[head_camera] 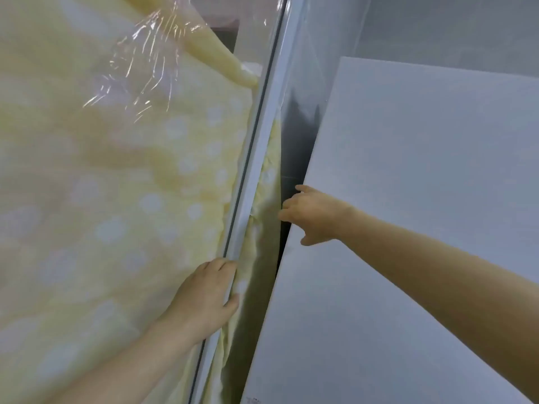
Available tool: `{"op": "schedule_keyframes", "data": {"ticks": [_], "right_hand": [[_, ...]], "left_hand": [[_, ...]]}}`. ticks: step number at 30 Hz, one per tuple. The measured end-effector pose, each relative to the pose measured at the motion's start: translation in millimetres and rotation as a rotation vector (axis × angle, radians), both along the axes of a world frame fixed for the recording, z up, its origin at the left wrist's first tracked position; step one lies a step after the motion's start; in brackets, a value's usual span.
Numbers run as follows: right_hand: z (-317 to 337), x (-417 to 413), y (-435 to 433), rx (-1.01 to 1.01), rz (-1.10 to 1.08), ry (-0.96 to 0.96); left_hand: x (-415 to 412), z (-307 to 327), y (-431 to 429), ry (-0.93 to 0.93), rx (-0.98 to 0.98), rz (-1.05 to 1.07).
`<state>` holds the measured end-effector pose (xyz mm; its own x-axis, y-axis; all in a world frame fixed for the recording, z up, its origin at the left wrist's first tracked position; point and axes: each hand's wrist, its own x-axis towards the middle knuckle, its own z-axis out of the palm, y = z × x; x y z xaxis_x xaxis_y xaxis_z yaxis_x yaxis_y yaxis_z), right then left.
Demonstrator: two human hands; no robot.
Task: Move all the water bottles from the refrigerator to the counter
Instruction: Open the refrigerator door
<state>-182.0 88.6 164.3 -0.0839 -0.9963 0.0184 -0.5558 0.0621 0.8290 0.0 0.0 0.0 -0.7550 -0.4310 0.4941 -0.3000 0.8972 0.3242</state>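
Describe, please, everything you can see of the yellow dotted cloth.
The cloth is pale yellow with soft white dots and looks like thin fabric. It hangs over the broad surface left of the pale door edge, bunched into a rolled fold at the top, where crinkled clear plastic film lies over it. More of it shows crumpled just right of that edge, though part may be reflection. The left hand rests on it, fingers curled round the door edge.
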Motion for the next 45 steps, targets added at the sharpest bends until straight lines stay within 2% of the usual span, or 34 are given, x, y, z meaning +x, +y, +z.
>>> {"op": "schedule_keyframes", "data": {"ticks": [8,16,20,32,45], "right_hand": [[8.4,-12.2,-5.0,0.058,0.005,0.068],[3.0,-17.8,-4.1,0.05,0.016,0.104],[0.8,-17.1,-1.5,0.037,0.023,0.106],[-5.9,0.4,2.9,-0.007,-0.015,0.104],[-17.9,63.6,36.2,-0.076,-0.018,0.097]], "left_hand": [[-52.2,-18.5,10.0,0.011,0.12,-0.045],[-107.9,-29.0,17.3,-0.007,0.348,-0.054],[-124.9,-32.3,19.2,0.053,0.446,-0.09],[-126.6,-40.1,13.4,0.104,0.382,-0.102],[-67.9,-45.7,33.0,0.156,0.341,-0.186]]}}
